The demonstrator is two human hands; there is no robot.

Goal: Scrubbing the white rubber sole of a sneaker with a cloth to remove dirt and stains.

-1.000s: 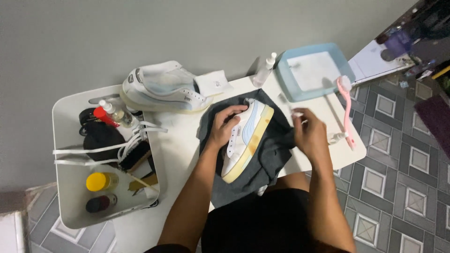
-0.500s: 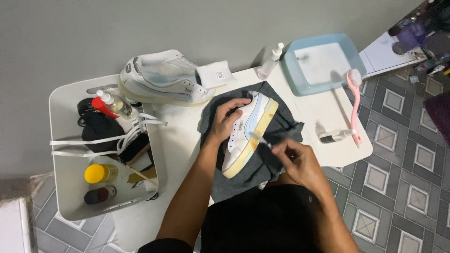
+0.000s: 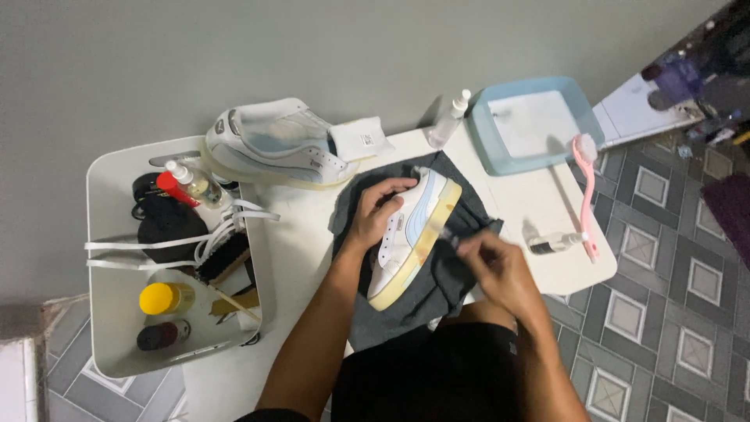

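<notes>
Two hands at work over one sneaker, table seen from above.

At 9 o'clock: white tray point(image 3: 117, 344) holding a yellow-capped bottle point(image 3: 166, 298), a dark jar point(image 3: 158, 336), a red-capped bottle point(image 3: 178, 190), a brush point(image 3: 223, 260) and white laces point(image 3: 156, 246) draped across it.

At 11 o'clock: second sneaker point(image 3: 273, 144), white with pale blue panels, lying against the wall on the white table point(image 3: 293, 250). Just right of it, a small white packet point(image 3: 359, 139).

Centre: left hand point(image 3: 375, 215) pressed down on the sneaker's upper, fingers curled over the top, holding it steady. Sneaker point(image 3: 414, 234) lies on its side on a dark grey cloth point(image 3: 406, 305), toe toward 7 o'clock, yellowed sole edge facing 4 o'clock.

Right of centre: right hand point(image 3: 492, 262) with fingers pinched together on a small thin tool point(image 3: 448, 233), its tip touching the sole edge. Tool is blurred; kind cannot be told.

At 1 o'clock: clear spray bottle point(image 3: 450, 121), then a light blue basin point(image 3: 535, 125). At 3 o'clock: pink long-handled brush point(image 3: 587, 191) and a small bottle point(image 3: 553, 242) lying flat beside it.

Floor at 4 o'clock is patterned grey tile.
</notes>
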